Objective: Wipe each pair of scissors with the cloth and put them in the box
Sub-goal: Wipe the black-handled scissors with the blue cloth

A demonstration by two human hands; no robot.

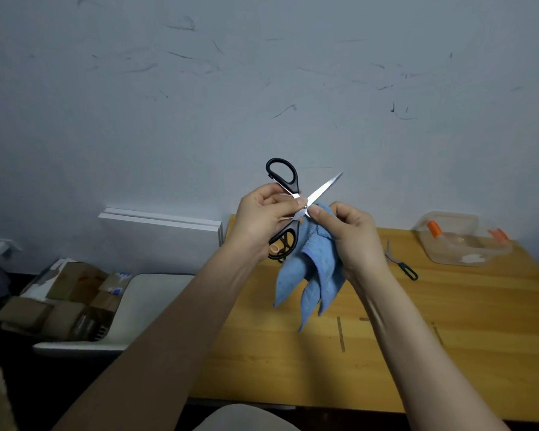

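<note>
Black-handled scissors [288, 185] are held spread open above the wooden table [386, 353]. My left hand [262, 213] grips them near the pivot, thumb on the handle side. One bare blade points up to the right. My right hand [349, 234] holds a blue cloth [311, 275] bunched around the other blade, and the cloth's corners hang down. A second, small pair of scissors [400, 262] with a dark handle lies on the table to the right. The clear plastic box [461, 241] with orange clips stands at the table's far right corner.
More dark scissor handles [280, 255] show on the table just behind my left hand. A white chair [122, 309] with cardboard boxes [66, 293] stands left of the table. White boards [162, 231] lean against the wall.
</note>
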